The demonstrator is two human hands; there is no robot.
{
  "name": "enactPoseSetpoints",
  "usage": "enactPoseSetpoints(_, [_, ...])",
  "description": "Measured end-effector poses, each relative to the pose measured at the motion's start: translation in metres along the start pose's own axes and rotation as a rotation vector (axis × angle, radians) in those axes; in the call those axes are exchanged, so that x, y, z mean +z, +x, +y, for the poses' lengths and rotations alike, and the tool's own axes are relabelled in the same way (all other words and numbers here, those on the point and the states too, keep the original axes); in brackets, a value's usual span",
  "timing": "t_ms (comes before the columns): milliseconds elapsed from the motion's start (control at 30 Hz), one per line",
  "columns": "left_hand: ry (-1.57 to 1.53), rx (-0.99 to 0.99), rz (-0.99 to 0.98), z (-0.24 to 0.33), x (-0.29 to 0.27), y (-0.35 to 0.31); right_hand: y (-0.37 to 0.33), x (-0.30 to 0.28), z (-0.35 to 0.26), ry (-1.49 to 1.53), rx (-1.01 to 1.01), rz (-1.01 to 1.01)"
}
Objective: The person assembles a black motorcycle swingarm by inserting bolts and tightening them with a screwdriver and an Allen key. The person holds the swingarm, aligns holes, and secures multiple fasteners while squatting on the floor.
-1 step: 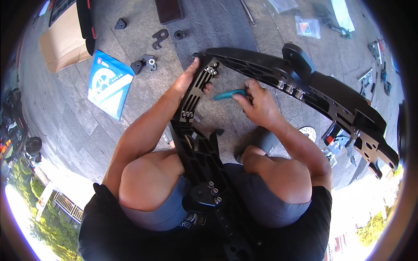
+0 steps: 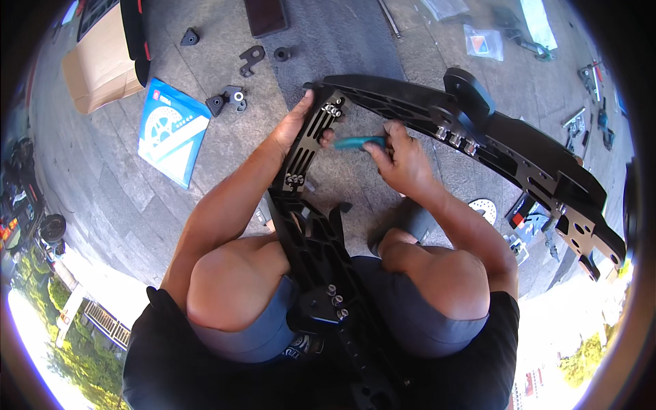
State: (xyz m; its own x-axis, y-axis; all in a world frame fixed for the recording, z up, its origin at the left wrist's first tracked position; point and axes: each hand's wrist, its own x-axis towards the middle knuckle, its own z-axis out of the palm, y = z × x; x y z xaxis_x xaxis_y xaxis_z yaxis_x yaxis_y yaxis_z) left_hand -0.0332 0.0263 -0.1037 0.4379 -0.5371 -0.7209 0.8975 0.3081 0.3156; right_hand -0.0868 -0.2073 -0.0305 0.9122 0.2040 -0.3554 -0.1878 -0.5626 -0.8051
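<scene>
A large black metal frame [image 2: 403,109] with slots and silver bolts arches across my lap and out to the right. My left hand [image 2: 295,123] is closed round its upright slotted plate [image 2: 305,152], thumb on the outer edge and fingertips showing on the inner side. In my right hand [image 2: 406,160] is a slim teal-handled tool [image 2: 357,142], pinched between thumb and fingers. It points left, its end close to my left fingertips; I cannot make out the tip or whether it touches the plate. The frame's lower arm [image 2: 314,253] runs between my knees.
Small black brackets [image 2: 251,61] and a black ring [image 2: 281,54] lie on the paving beyond the frame. A blue-and-white package [image 2: 173,133] and an open cardboard box [image 2: 102,68] are at left. A dark tablet-like slab [image 2: 266,17] lies ahead; metal parts and plastic bags [image 2: 483,43] are at right.
The teal-handled tool has swung slightly, from tilted to nearly level, and its end is nearer my left fingertips. My right hand has shifted a little; the frame has barely moved.
</scene>
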Motion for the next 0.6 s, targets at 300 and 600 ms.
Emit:
enactPoseSetpoints(300, [-0.060, -0.004, -0.047, 0.000, -0.003, 0.000, 0.004, 0.037, 0.021, -0.061, -0.232, 0.214])
enactPoseSetpoints(600, [-0.073, -0.008, -0.025, 0.000, -0.002, 0.001, 0.010, 0.041, 0.016, -0.039, -0.145, 0.245])
